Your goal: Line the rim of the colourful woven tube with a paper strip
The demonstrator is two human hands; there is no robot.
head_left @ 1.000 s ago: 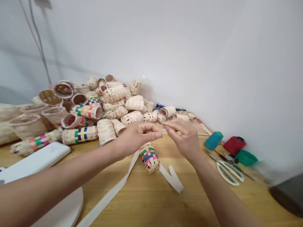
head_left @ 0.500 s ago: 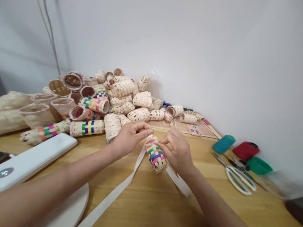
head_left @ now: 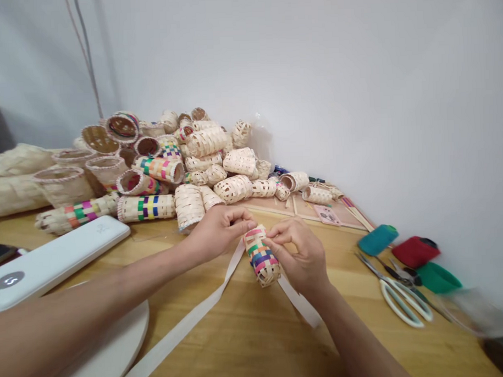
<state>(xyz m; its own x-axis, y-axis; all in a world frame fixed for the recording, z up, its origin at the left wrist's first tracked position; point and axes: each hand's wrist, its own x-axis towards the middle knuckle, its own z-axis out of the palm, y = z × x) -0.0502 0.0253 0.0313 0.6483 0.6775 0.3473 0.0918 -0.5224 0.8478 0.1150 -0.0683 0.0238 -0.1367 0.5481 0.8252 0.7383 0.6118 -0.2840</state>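
Observation:
A small woven basket (head_left: 263, 259) with bands of pink, green, orange, blue and purple is held tilted above the table, its closed end toward me. My left hand (head_left: 226, 229) pinches the far rim at its left side, thumb against forefinger. From the right, my right hand (head_left: 298, 252) pinches the basket's upper edge between thumb and fingers. A white ribbon (head_left: 190, 321) runs from the rim down to the lower left, and another white length (head_left: 300, 303) shows behind the basket at right. How the ribbon joins the rim is hidden by my fingers.
A heap of woven baskets (head_left: 208, 143) fills the back left. A white power bank (head_left: 60, 261) and a round white board (head_left: 128, 330) lie at left. Scissors (head_left: 397, 293), pliers (head_left: 403, 272), and teal (head_left: 377, 239), red (head_left: 414, 251) and green (head_left: 438, 277) thread spools lie at right.
Both hands stay at the basket's rim, and my right hand has closed in on its upper right edge. The whole view has shifted slightly.

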